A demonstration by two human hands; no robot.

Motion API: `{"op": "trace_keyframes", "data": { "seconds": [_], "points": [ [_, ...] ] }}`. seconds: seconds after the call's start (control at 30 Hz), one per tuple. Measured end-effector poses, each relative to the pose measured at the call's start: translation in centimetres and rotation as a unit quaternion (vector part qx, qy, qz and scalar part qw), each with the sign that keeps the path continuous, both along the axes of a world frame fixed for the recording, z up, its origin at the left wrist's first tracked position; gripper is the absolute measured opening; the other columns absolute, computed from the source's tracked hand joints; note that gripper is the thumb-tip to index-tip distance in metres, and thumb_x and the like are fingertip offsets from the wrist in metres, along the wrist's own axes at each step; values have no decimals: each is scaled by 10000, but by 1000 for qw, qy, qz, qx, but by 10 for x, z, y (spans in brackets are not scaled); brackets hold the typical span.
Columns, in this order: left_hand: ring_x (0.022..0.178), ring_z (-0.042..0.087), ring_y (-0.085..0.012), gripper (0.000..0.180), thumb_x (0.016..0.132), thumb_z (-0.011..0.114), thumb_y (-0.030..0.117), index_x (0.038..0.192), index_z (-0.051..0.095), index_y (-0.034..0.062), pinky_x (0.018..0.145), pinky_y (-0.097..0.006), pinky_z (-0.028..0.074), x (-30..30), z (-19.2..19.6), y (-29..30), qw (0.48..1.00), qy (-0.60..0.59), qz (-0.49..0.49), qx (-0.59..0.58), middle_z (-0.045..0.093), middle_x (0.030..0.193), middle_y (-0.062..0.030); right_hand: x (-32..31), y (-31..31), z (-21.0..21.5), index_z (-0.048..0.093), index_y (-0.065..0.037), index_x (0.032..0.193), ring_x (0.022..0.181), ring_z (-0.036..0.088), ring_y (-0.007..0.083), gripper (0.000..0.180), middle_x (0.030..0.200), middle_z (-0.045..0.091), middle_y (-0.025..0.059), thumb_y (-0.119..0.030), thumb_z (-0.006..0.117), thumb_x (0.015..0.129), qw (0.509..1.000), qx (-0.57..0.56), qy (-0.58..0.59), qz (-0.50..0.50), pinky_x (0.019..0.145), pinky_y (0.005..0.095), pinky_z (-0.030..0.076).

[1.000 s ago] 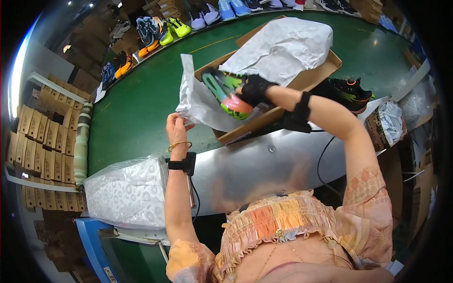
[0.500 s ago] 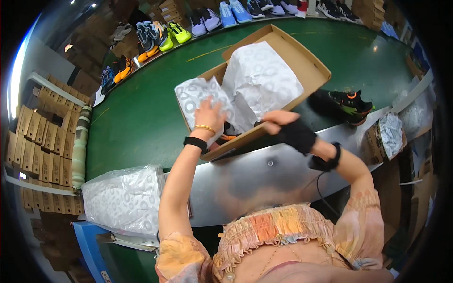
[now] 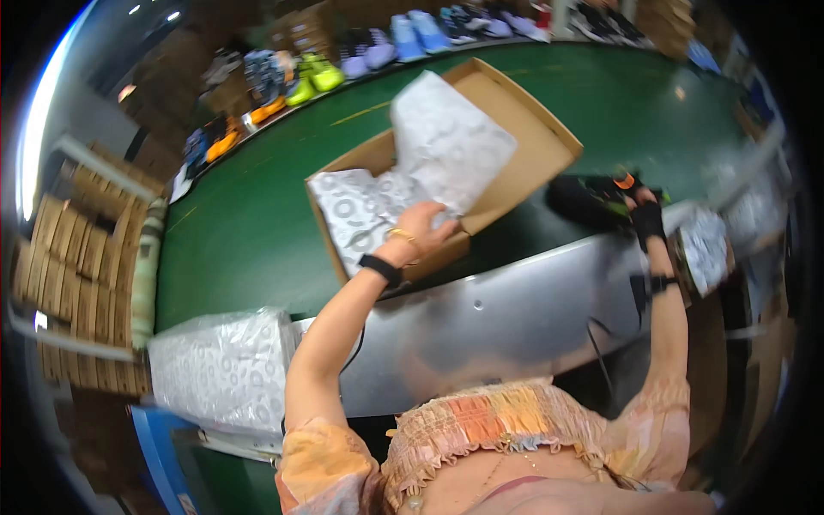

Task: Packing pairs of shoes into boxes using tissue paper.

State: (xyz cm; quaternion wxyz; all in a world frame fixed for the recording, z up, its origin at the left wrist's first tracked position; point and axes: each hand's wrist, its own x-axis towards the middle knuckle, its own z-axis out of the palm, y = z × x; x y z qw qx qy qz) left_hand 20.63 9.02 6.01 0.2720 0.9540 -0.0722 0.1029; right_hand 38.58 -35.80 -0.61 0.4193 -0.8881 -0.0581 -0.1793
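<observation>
Brown cardboard makes up the open shoebox [image 3: 525, 129] on the green desk [image 3: 232, 249]; white patterned paper [image 3: 455, 129] covers the shoebox's left part and rises in a loose sheet over its middle; I see the left hand [image 3: 421, 232] at the shoebox's near edge, its fingers lying on the paper with the thumb a little apart, and from my end I cannot tell whether they have hold of any; right of the shoebox, the right hand [image 3: 645, 213], in a black fingerless glove [image 3: 649, 225], reaches the black shoe [image 3: 584, 202], its fingers bent at the shoe's collar; blur keeps me from telling how far they close; nearer than the shoebox runs a metal plate [image 3: 515, 318]; to the shoebox's near left lies a plastic-wrapped pack [image 3: 223, 369]; beyond the shoebox I make out light blue shoes [image 3: 416, 36] and yellow-green shoes [image 3: 319, 73]; well to its left stand stacked cartons [image 3: 77, 283].
</observation>
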Motion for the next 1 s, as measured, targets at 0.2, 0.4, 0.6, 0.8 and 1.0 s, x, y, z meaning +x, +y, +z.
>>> {"op": "trace_keyframes", "data": {
  "seconds": [0.2, 0.4, 0.6, 0.8, 1.0],
  "points": [
    [799, 561, -307, 250, 720, 617, 139, 917, 569, -6, 726, -342, 445, -59, 34, -26, 994, -59, 14, -86, 588, 882, -165, -70, 76, 113, 528, -75, 755, 736, 562, 276, 118, 769, 576, 97, -190, 549, 737, 975, -217, -21, -29, 657, 345, 438],
    [830, 535, -249, 515, 642, 721, 206, 1050, 503, -20, 724, -312, 436, -74, 59, -85, 992, -73, -29, -103, 538, 909, -136, -156, 116, 156, 522, -76, 798, 586, 577, 225, 132, 684, 544, 84, -158, 530, 695, 857, -437, -223, 157, 483, 315, 444],
    [931, 480, -298, 807, 476, 807, 292, 1093, 398, -29, 799, -357, 402, -86, 4, -110, 990, -32, -69, -117, 453, 1038, -164, -244, 169, 168, 452, -44, 636, 540, 512, 195, 103, 610, 436, 78, -80, 534, 585, 843, -324, -291, 315, 458, 290, 413],
    [921, 496, -161, 634, 652, 674, 45, 1133, 261, 40, 818, -307, 407, -126, -2, -105, 941, -31, -57, -333, 458, 1034, -94, -269, 193, 152, 466, -4, 624, 536, 484, 186, 138, 635, 468, 98, -80, 532, 528, 800, -239, -329, 442, 452, 282, 384],
    [932, 456, -150, 590, 670, 628, 0, 1142, 279, 44, 833, -288, 378, -141, -31, -106, 899, -131, 128, -399, 442, 1013, -70, -268, 219, 152, 449, -11, 578, 523, 462, 176, 135, 623, 473, 96, -88, 528, 501, 779, -229, -376, 445, 451, 265, 350]
  ]
}}
